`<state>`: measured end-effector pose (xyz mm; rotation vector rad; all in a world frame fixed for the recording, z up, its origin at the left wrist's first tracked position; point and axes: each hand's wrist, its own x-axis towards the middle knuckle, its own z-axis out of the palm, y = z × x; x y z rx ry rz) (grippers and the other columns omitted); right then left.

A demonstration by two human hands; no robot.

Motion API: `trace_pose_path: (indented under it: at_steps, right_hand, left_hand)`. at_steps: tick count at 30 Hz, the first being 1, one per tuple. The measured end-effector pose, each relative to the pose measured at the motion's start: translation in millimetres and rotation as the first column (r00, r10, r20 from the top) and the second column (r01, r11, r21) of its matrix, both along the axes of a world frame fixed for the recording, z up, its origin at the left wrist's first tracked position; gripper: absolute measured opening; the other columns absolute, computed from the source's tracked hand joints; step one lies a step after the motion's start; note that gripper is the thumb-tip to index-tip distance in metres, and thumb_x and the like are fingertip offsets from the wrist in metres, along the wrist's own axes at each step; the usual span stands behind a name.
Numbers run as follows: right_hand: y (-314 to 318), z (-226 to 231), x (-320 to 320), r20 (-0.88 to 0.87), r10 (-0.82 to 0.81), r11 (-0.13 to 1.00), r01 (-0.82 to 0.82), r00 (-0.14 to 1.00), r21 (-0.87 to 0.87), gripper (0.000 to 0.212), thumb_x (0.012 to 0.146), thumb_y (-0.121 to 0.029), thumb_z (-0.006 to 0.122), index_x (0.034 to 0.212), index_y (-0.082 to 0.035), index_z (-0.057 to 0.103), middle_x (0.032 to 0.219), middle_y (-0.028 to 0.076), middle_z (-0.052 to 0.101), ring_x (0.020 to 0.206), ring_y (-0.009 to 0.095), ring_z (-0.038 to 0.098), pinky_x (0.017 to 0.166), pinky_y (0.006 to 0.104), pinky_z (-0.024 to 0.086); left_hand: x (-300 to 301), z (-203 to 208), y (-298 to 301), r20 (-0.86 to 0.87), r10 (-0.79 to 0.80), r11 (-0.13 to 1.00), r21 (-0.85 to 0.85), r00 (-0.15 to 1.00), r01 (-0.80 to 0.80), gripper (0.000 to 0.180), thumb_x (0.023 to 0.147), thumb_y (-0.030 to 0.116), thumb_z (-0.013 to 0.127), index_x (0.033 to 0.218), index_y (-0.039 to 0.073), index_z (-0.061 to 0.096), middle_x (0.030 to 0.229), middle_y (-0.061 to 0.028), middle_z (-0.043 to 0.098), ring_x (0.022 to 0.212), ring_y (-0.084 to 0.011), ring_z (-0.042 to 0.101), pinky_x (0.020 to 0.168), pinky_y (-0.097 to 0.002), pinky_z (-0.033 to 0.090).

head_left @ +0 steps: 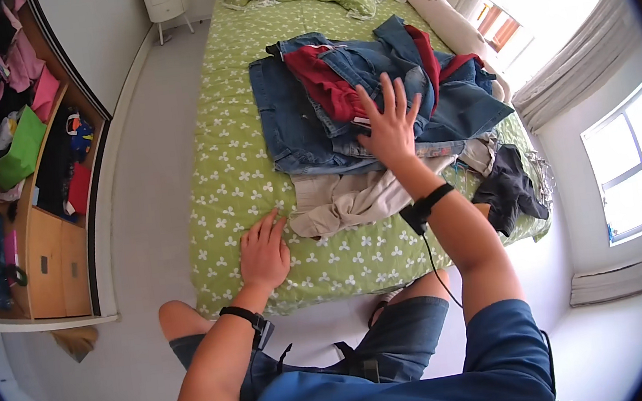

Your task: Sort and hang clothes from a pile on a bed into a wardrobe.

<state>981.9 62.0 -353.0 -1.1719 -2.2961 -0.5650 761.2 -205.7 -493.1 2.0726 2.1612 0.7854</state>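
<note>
My left hand (264, 252) rests flat on the green bedspread (230, 163) patterned with white leaves, fingers spread, holding nothing. My right hand (392, 125) is stretched out over a pile of denim clothes (288, 117), its fingers apart. Whether its palm touches the cloth I cannot tell. Dark red cloth (324, 85) shows among the denim, just beyond that hand. Beige trousers (345, 202) lie along the pile's near side, partly hidden by my right forearm. To their right a dark grey garment (511, 191) lies crumpled at the bed's corner.
On the left stands an open wardrobe (60, 270) with clothes and a green bag (18, 148) inside. A small white nightstand (165, 2) is at the far left of the bed. A long plush pillow (446, 16) lies along the right edge, near curtained windows (626, 166).
</note>
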Motion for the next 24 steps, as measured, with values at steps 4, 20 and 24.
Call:
trace_pose_path:
  at_steps: [4, 20, 24]
  right_hand:
    - [58.8, -7.8, 1.6, 0.272, -0.353, 0.709, 0.445, 0.895, -0.547, 0.094, 0.074, -0.043, 0.093, 0.158, -0.032, 0.051, 0.170, 0.018, 0.034, 0.155, 0.047, 0.035, 0.107, 0.0850, 0.036]
    - [208.7, 339.3, -51.7, -0.784, -0.161, 0.961, 0.277, 0.599, 0.015, 0.056, 0.094, -0.048, 0.064, 0.120, 0.000, 0.076, 0.117, 0.028, 0.076, 0.115, 0.043, 0.072, 0.100, 0.0514, 0.056]
    - [210.2, 401.4, -82.6, -0.922, 0.193, 0.979, -0.131, 0.336, 0.157, 0.059, 0.094, -0.045, 0.063, 0.130, 0.001, 0.072, 0.129, 0.027, 0.073, 0.115, 0.040, 0.073, 0.099, 0.0486, 0.057]
  left_hand:
    - [4.2, 3.6, -2.5, 0.024, -0.015, 1.000, -0.014, 1.000, 0.015, 0.049, 0.095, 0.016, 0.059, 0.144, 0.010, 0.061, 0.159, -0.0088, 0.052, 0.138, -0.0327, 0.051, 0.112, -0.0494, 0.040]
    - [-10.9, -7.8, -7.3, 0.067, -0.002, 1.000, 0.002, 0.998, 0.002, 0.052, 0.094, 0.021, 0.062, 0.144, 0.010, 0.061, 0.162, -0.0075, 0.049, 0.144, -0.0276, 0.047, 0.116, -0.0481, 0.038]
    - [-7.8, -6.4, -4.1, 0.067, -0.005, 1.000, 0.002, 0.998, 0.005, 0.052, 0.093, 0.022, 0.062, 0.144, 0.010, 0.061, 0.161, -0.0074, 0.050, 0.145, -0.0274, 0.047, 0.116, -0.0480, 0.039]
